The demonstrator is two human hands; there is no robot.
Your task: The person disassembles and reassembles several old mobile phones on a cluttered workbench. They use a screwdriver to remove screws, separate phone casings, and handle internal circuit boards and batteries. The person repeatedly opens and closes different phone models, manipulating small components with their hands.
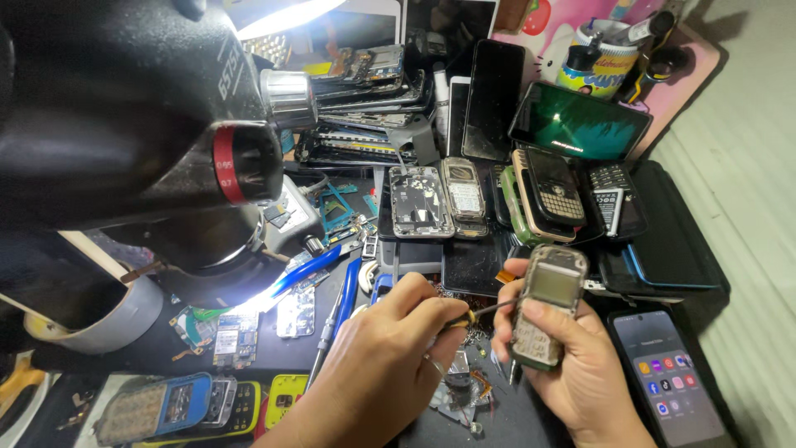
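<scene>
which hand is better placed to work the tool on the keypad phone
Left, likely. The left hand already grips the thin tool, its tip at the side of the keypad phone. The right hand is busy holding that phone upright.

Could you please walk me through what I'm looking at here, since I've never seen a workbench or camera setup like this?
There is one picture, taken by a camera worn on the person's head, looking down at their own two bare hands. No robot is involved.

The right hand holds a small keypad phone upright, screen toward the camera. The left hand pinches a thin tool whose tip meets the phone's side.

The big black shape at upper left is a microscope with a bright light under it. On the dark bench lie bare circuit boards, blue-handled pliers, stacked phone parts, several old keypad phones and a lit smartphone at lower right.
</scene>
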